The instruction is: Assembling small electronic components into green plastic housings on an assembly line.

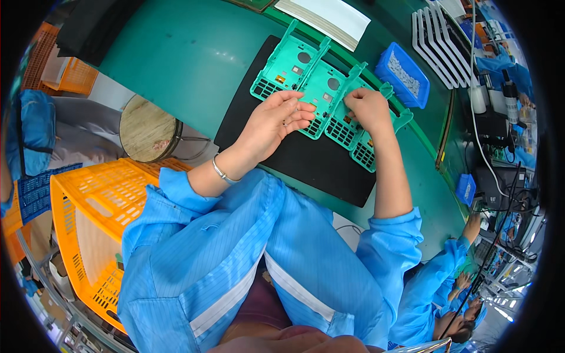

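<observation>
Several green plastic housings [291, 62], each with a grid of square openings at the near end, lie side by side on a black mat [306, 167]. My left hand [276, 120], palm turned inward, hovers by the near ends of the left and middle housings. Its fingers curl toward the thumb; anything between them is too small to make out. Over the housings to the right, my right hand [369, 109] points down with thumb and fingers drawn together. Its fingertips are at the surface of a housing, and they hide whatever they pinch.
Beyond the housings, a blue tray [403, 76] holds many small pale pieces. White sheets [326, 20] lie at the far edge, and white frames [444, 47] stand at far right. A yellow crate [88, 235] and round stool [147, 129] are left. A co-worker's sleeve [429, 294] shows lower right.
</observation>
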Demonstrator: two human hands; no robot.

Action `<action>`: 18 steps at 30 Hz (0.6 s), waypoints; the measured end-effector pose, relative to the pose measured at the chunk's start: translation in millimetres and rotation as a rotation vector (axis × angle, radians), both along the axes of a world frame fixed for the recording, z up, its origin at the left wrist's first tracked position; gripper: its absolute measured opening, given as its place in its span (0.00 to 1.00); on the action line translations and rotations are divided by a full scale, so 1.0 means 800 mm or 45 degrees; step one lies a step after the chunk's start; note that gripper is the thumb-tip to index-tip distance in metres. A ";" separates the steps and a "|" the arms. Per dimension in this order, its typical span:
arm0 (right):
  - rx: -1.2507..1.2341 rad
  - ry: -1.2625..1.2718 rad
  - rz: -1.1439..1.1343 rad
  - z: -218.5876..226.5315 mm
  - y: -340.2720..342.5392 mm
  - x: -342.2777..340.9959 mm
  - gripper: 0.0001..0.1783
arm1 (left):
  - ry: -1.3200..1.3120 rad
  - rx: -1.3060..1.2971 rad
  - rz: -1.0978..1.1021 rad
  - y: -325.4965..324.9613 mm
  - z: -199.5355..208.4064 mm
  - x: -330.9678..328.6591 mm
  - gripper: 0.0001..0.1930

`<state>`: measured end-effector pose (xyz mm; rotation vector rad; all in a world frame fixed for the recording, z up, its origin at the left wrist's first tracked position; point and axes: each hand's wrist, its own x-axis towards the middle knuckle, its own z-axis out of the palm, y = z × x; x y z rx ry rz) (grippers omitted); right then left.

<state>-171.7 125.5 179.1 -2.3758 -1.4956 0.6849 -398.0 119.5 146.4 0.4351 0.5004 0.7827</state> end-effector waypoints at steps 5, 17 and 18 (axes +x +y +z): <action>-0.266 0.334 -0.122 0.018 0.019 0.008 0.09 | 0.027 0.036 -0.084 0.003 -0.003 -0.009 0.15; 0.048 0.172 0.037 0.003 -0.010 0.004 0.13 | 0.071 0.038 -0.033 0.008 -0.009 -0.013 0.15; 0.141 -0.073 0.124 0.002 -0.020 -0.001 0.17 | 0.075 0.058 -0.019 0.010 -0.011 -0.015 0.16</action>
